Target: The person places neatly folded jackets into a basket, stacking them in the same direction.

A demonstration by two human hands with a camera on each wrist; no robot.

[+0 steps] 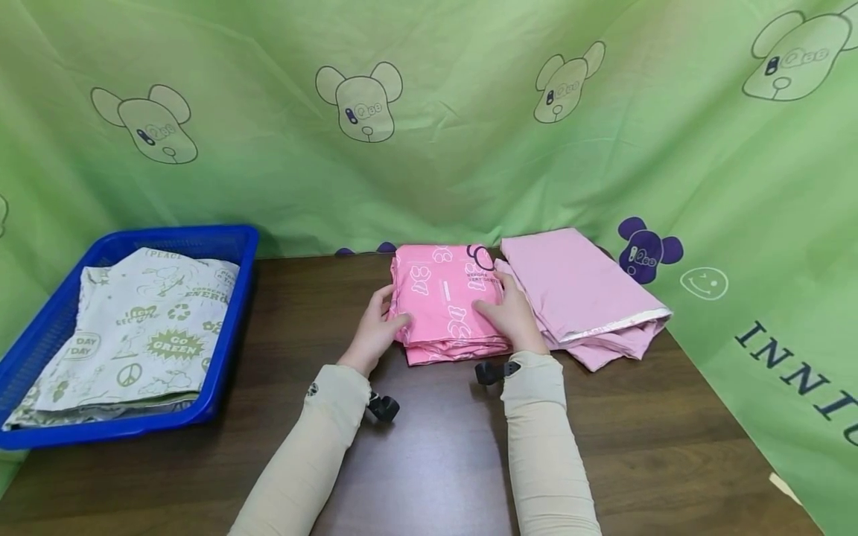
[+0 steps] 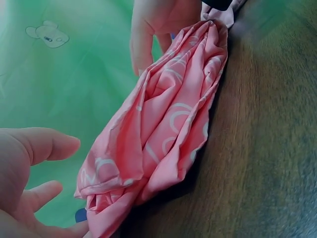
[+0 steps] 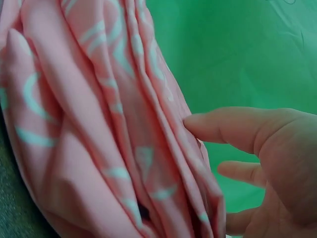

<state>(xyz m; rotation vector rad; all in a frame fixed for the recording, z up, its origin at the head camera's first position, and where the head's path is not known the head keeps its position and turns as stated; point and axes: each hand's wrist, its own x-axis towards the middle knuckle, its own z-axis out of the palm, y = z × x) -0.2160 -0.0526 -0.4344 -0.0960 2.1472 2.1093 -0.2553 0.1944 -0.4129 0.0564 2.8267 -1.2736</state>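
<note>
A folded bright pink cloth (image 1: 442, 298) with white cartoon outlines lies on the table, its loose layers showing along the near edge. At its left side is my left hand (image 1: 375, 327); the left wrist view shows the thumb (image 2: 54, 144) apart from the cloth and a lower finger touching its corner. On the opposite side, my right hand (image 1: 512, 316) touches the cloth, thumb (image 3: 218, 126) against the upper edge, other fingers spread along the side. A paler pink folded cloth (image 1: 576, 283) lies just right of it, beside the right hand.
On the left stands a blue plastic basket (image 1: 231, 327) holding folded white cloth (image 1: 147, 327) with green print. A green printed curtain (image 1: 442, 179) hangs behind and along the right of the brown wooden table (image 1: 429, 454). A small pale object (image 1: 784, 487) lies at the right edge.
</note>
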